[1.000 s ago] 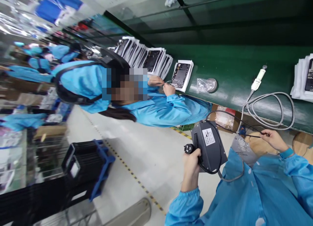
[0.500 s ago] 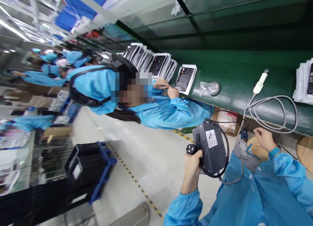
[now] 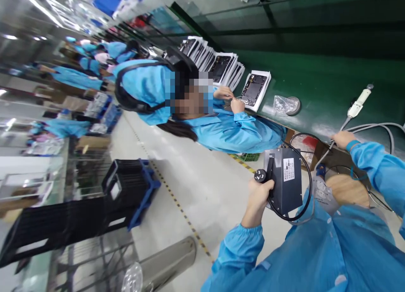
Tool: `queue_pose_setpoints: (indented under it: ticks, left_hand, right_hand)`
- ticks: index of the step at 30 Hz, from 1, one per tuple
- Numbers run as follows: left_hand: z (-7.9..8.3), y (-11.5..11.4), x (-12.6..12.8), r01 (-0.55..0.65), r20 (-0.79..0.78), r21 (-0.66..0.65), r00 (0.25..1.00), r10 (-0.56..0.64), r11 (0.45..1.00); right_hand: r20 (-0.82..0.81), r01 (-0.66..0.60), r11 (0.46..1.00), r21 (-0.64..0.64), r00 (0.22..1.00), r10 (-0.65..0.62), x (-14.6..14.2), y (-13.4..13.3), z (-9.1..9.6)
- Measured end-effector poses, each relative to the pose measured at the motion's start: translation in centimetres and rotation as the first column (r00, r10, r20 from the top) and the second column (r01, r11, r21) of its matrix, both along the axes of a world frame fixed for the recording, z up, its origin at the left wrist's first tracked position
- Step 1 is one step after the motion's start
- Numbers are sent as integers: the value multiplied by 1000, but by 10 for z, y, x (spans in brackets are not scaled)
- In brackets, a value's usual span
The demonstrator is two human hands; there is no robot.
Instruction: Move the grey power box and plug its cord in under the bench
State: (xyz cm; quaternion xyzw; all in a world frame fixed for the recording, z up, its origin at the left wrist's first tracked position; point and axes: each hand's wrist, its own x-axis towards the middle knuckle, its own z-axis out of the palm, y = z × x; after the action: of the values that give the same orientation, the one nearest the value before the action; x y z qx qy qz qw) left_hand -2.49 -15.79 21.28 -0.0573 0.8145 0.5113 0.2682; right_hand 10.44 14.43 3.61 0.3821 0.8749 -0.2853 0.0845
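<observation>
1. Gripping the grey power box (image 3: pixel 286 186), the left hand (image 3: pixel 260 195) had its fingers curled around the box's black cord and plug (image 3: pixel 260 175).
2. Resting at two o'clock from the box, the right hand (image 3: pixel 341 139) lay on the grey cable (image 3: pixel 373 126) at the green surface (image 3: pixel 316 89) edge; I cannot tell whether it was closed.

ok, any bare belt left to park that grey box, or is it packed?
Free: green belt between the foil dish and the white driver, and behind them. Crowded: stacked trays by the co-worker; the grey cable loop beside the right hand. Left hand holds the grey box.
</observation>
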Motion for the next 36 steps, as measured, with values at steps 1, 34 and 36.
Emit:
queue_pose_setpoints:
  ticks: [1,34,36]
  left_hand:
    - [0,0,-2,4,4,14,1000,-4,1000]
    - [-54,129,-84,253,-70,135,967,-245,958]
    - [-52,126,-78,274,-118,111,958,-261,955]
  right_hand:
    - [34,13,999,31,999,-14,-1,11,1]
    - [-294,126,463,-877,623,-725,-13,-154,75]
    - [-280,121,420,-900,577,-767,-7,-161,73]
